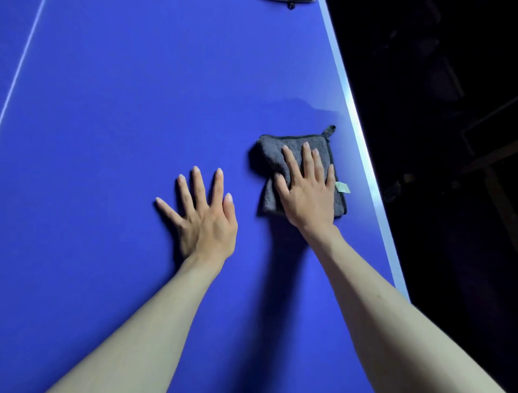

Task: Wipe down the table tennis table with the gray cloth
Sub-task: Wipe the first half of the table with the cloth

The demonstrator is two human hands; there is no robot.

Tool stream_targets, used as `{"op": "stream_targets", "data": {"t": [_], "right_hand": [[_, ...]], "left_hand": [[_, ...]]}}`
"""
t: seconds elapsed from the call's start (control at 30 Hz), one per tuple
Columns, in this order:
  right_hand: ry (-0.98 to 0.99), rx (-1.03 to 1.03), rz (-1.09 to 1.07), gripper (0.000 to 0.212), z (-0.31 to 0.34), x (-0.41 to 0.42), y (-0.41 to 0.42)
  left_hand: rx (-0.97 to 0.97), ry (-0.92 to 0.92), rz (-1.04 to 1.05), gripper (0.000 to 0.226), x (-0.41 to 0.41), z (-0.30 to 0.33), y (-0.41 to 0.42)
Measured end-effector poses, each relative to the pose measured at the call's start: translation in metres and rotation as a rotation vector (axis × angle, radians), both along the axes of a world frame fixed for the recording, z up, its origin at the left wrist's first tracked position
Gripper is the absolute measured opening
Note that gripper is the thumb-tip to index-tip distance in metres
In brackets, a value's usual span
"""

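The left hand [206,221] is laid flat with spread fingers on the table [112,112]. At its 2 o'clock, the cloth [269,157] is pressed under the flat right hand [307,193]. The cloth may bunch, perhaps slipping off the near edge at 3 o'clock.

The blue table [126,112] lies flat and bare ahead of both hands — a wide stretch running to the far end and out left to the white line [21,64]. The left hand [204,216] lies flat just beside the gray cloth [273,160], blocking a sweep leftward. To the right the cloth sits near the pale table edge [361,140] — little surface beyond. A dark object [291,2] sits at the far end.
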State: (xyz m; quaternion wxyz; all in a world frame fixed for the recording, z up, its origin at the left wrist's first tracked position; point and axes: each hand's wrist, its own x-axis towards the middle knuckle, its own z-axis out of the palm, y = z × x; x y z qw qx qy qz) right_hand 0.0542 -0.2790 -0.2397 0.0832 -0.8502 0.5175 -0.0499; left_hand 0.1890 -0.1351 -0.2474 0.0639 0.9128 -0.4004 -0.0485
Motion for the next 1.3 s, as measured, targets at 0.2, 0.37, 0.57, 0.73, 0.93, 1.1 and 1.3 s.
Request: {"op": "stream_targets", "data": {"t": [0.2,0.37,0.57,0.73,0.93,1.1,1.3], "right_hand": [[-0.001,-0.041,-0.083,0.064,-0.003,-0.067,0.093],[0.025,-0.055,-0.122,0.065,-0.003,-0.098,0.134],[0.039,-0.051,-0.119,0.066,-0.002,-0.087,0.098],[-0.006,-0.084,-0.14,0.066,-0.004,-0.055,0.008],[-0.034,-0.061,-0.137,0.065,-0.003,-0.012,-0.08],[-0.042,-0.056,-0.121,0.066,-0.002,0.01,-0.12],[-0.041,-0.014,-0.081,0.063,0.0,0.021,-0.143]], "left_hand": [[0.023,0.077,0.003,0.049,-0.002,0.019,-0.007],[-0.158,0.079,-0.23,0.058,-0.027,0.034,-0.034],[-0.142,0.071,-0.265,0.05,-0.041,0.007,-0.043],[-0.064,0.009,-0.263,0.054,-0.045,0.004,-0.046],[0.035,-0.017,-0.277,0.058,-0.045,0.008,-0.048],[0.075,-0.052,-0.293,0.06,-0.044,0.008,-0.05],[0.071,-0.071,-0.284,0.06,-0.042,0.008,-0.049]]}}
